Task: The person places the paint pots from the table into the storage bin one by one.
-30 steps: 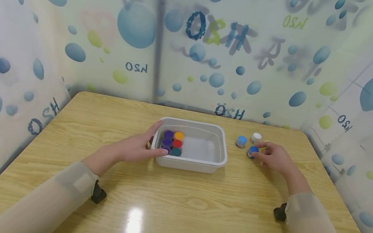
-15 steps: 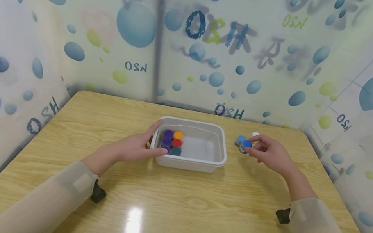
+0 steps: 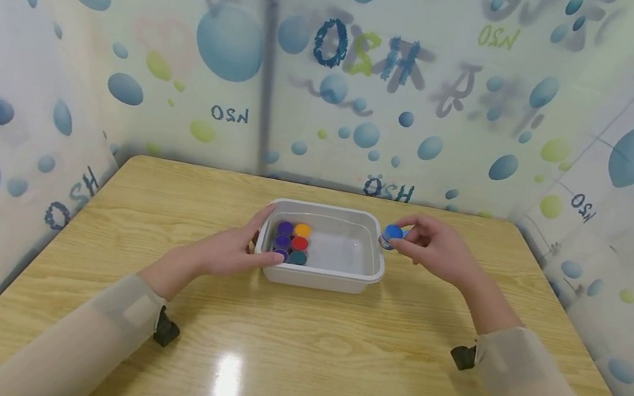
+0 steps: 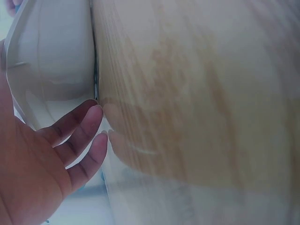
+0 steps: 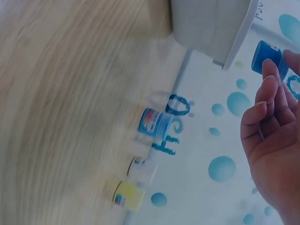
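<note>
My right hand pinches a small paint jar with a dark blue lid by the right end of a white plastic tub. In the right wrist view this blue jar is off the table, between thumb and fingertips. My left hand holds the tub's left end, its thumb over the near rim. The left wrist view has the other fingers bent against the tub's outer wall. Inside the tub, at the left, jars with purple lids stand beside orange, red and green lids.
On the table, right of the tub, stand a light blue jar, a white jar and a yellow jar, mostly hidden by the right hand in the head view. A printed curtain hangs behind the table.
My right hand has lifted the dark blue jar from beside the other jars and carried it left to the tub's right rim. The left hand and tub stay put.
</note>
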{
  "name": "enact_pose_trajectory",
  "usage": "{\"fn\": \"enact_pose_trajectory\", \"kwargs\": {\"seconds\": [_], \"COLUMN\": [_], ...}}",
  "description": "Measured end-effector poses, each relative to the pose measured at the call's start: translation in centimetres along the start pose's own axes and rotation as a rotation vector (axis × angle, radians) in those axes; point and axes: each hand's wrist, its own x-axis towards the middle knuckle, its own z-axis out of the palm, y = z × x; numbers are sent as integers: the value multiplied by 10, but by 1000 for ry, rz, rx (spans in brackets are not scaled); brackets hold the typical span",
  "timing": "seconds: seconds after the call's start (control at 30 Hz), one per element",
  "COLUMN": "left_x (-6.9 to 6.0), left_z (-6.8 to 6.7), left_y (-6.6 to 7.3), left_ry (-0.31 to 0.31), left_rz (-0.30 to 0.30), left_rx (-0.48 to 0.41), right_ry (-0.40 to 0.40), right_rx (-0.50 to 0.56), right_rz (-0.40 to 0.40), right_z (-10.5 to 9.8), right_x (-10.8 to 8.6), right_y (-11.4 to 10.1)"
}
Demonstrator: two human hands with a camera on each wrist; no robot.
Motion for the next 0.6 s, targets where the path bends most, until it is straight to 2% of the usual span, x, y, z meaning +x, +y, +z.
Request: {"fn": "enact_pose_trajectory", "kwargs": {"seconds": [0.2,0.6], "left_x": [0,1], "left_z": [0,0], "left_y": [0,0], "left_ry": [2,1], "left_rz": [-6,0], "left_rx": [4,8], "right_ry": [-10,-41], "right_rx": [55,30], "right_rz": [-34,-52], "right_z": [14,45], "right_x": [13,39], "right_y": [-10,-32]}}
